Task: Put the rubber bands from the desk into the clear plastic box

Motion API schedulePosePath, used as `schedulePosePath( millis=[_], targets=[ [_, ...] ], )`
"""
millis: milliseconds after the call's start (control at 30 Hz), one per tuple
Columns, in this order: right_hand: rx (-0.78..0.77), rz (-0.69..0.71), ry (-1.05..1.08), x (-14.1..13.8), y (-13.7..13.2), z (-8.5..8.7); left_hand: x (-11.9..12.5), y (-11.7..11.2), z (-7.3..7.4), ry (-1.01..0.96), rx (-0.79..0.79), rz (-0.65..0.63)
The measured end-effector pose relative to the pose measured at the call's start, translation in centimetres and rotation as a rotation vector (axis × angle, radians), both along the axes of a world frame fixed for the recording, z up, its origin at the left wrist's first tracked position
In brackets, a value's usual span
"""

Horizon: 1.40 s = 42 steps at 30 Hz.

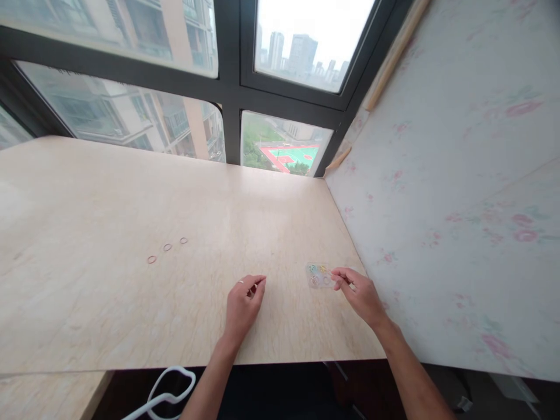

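Observation:
My right hand [361, 294] is at the right end of a small clear plastic box [310, 283], its thumb and fingertips pinched together over the edge. Whether they grip the box or something from inside it is hidden. In the box lie small coloured bands, blue ones [313, 269] and yellow ones [323, 269] at the back, paler ones in front. To the left of the box my left hand [243, 303] rests on the countertop with curled fingers, thumb against index finger. Anything between them is too small to make out.
Three thin reddish-purple rings [151, 259] lie in a slanting row on the marble-patterned countertop [109, 315], to the left. A dark-framed window [231, 125] borders the back, and a flowered wall [437, 192] stands close on the right. A white looped object [168, 398] is below the front edge.

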State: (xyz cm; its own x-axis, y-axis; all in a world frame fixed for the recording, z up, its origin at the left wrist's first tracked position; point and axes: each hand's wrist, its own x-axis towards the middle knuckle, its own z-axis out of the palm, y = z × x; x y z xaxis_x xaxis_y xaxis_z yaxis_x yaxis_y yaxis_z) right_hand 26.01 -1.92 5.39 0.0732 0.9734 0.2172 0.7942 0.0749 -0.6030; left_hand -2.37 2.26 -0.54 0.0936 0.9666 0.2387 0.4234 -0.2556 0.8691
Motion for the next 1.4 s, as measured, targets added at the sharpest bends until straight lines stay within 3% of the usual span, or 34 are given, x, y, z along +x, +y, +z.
schedulePosePath(
  millis=[333, 800, 933, 1167, 1400],
  targets=[
    [-0.043, 0.013, -0.058, 0.9, -0.3, -1.3, 0.1, -0.1, 0.4, 0.055, 0.004, 0.013],
    [0.105, -0.148, 0.025, 1.6, -0.6, -1.5, 0.2, -0.1, 0.4, 0.045, -0.019, 0.024],
    [0.097, -0.213, 0.046, 1.7, -1.2, -2.2, 0.2, -0.1, 0.5, 0.036, -0.021, 0.03],
    [0.103, -0.071, -0.006, 1.3, -3.2, -4.7, 0.3, -0.3, 0.5, 0.017, -0.02, 0.031],
    [0.164, -0.049, -0.058, 2.0, -3.7, -5.3, -0.4, -0.7, 1.2, -0.146, -0.062, 0.074]
  ],
)
